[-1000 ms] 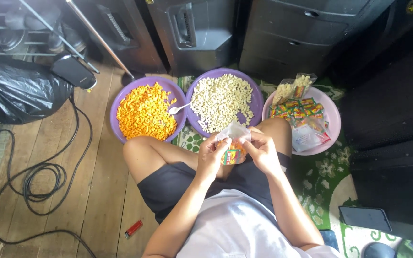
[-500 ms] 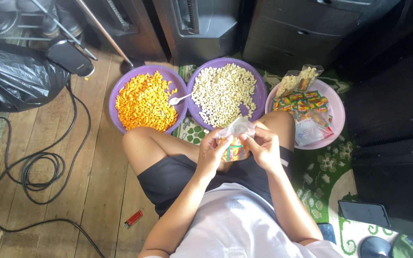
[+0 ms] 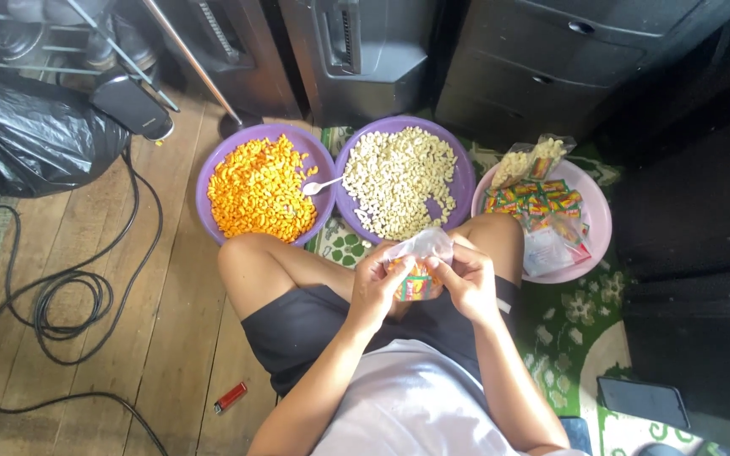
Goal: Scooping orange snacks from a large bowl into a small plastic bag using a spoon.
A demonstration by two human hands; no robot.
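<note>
I sit cross-legged on the floor. My left hand [image 3: 379,283] and my right hand [image 3: 465,279] both pinch a small clear plastic bag [image 3: 418,262] over my lap; it holds orange snacks and a colourful packet. In front of my knees stand a purple bowl of orange snacks [image 3: 262,187] and a purple bowl of pale snacks [image 3: 399,176]. A white plastic spoon [image 3: 323,185] lies across the two bowls' rims. A pink bowl [image 3: 593,211] at my right knee holds colourful small packets and filled clear bags.
A black bin bag [image 3: 31,139] and a coiled black cable [image 3: 65,300] lie on the wooden floor at left. A red lighter [image 3: 231,397] lies by my left hip. A dark phone [image 3: 642,402] rests on the green patterned mat at right. Dark cabinets stand behind the bowls.
Both hands stay on the small bag, shifting it slightly lower over my lap. The camera view has tilted a little; the bowls have not moved.
</note>
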